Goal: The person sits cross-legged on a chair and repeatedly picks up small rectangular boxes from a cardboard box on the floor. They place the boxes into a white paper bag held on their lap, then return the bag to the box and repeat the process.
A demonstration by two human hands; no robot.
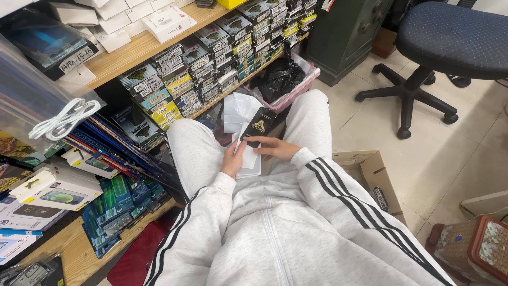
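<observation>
Down on the lap, both hands meet between the 2 grey trouser legs. The left hand (233, 159) lies along the left edge of a small stack of white flat packets (248, 159), with the fingers curled under and around it, so it grips the stack. The right hand (275, 148) comes from the other side; its fingers are stretched and pressed on the lower end of a slim black box (259, 123) with a gold emblem, and it holds this box against the top of the stack. The black box is tilted, and its upper end points away from the body, toward the shelves. Just above it some loose white sheets (238, 108) lie between the knees.

The person wears a light grey tracksuit with 3 dark stripes on each sleeve. On the left side stands a wooden shelf (132, 50) full of small labelled boxes in rows, and a white coiled cable (63, 119) hangs near a clear plastic cover. Beyond the knees there is a pink basket (309, 79) with a black plastic bag (279, 78) in it. On the right, on the tiled floor, an open cardboard box (373, 177) is just beside the right leg, and a blue office chair (450, 37) stands well apart.
</observation>
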